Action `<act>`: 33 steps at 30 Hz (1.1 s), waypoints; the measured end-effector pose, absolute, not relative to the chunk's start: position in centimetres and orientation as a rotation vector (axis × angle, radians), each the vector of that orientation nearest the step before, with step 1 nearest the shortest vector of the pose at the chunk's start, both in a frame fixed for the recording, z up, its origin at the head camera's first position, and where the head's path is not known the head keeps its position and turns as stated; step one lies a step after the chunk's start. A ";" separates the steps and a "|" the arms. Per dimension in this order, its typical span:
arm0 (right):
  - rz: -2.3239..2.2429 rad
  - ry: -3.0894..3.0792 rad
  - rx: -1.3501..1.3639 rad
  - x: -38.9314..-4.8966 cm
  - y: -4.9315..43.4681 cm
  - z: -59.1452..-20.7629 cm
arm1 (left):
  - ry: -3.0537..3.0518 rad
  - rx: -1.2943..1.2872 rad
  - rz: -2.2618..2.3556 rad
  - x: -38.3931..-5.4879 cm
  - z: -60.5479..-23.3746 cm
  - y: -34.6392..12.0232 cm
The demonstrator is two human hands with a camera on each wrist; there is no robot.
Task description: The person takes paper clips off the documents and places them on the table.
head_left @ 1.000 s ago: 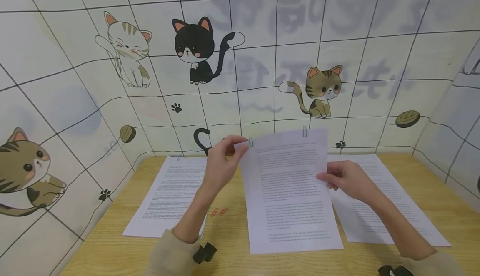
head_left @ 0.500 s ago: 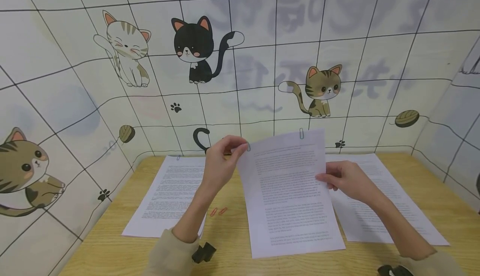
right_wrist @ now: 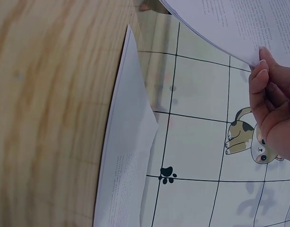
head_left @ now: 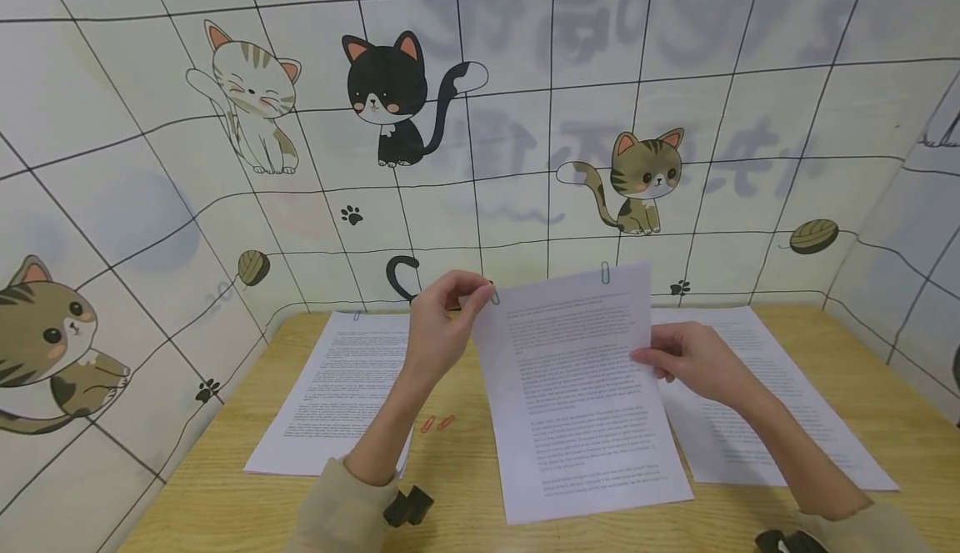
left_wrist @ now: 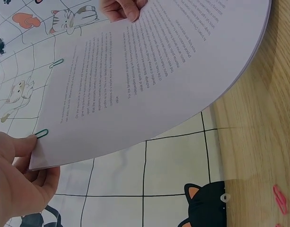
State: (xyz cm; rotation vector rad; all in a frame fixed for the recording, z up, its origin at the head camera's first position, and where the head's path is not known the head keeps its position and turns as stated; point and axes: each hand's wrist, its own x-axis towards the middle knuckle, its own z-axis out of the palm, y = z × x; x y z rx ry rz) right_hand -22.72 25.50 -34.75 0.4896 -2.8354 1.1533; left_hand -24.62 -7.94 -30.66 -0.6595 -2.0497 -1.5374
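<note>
A thin stack of printed sheets (head_left: 577,394) stands raised over the middle of the table, tilted, with printed text toward the head camera. Two green paper clips sit on its top edge: one paper clip (head_left: 605,273) toward the right corner, another paper clip (left_wrist: 42,134) beside the left thumb. My left hand (head_left: 446,328) pinches the top left corner between thumb and fingers. On the right edge, a little below the top, my right hand (head_left: 693,361) pinches the sheets, thumb in front. In the left wrist view the sheets bow in a curve between both hands.
Left on the wooden table (head_left: 217,444) lies a printed stack (head_left: 330,394) with a paper clip (head_left: 357,316) on its top edge. Another printed stack (head_left: 772,419) lies at right, partly behind the right arm. Two red paper clips (head_left: 427,424) lie near the middle. A cat-patterned wall covering (head_left: 510,136) rises behind.
The held sheets tilt slightly, their lower edge coming down and nearer and the top left corner shifting a little left. Both hands keep their grip.
</note>
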 end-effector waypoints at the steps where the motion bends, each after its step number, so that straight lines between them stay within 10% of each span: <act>1: 1.153 -2.837 0.489 -22.7 25.5 -34.7 | -2.042 -0.650 -1.551 -24.6 -30.7 -7.9; 33: 1.166 -2.838 0.424 -22.8 26.2 -34.8 | -2.112 -0.526 -1.741 -24.4 -31.2 -10.2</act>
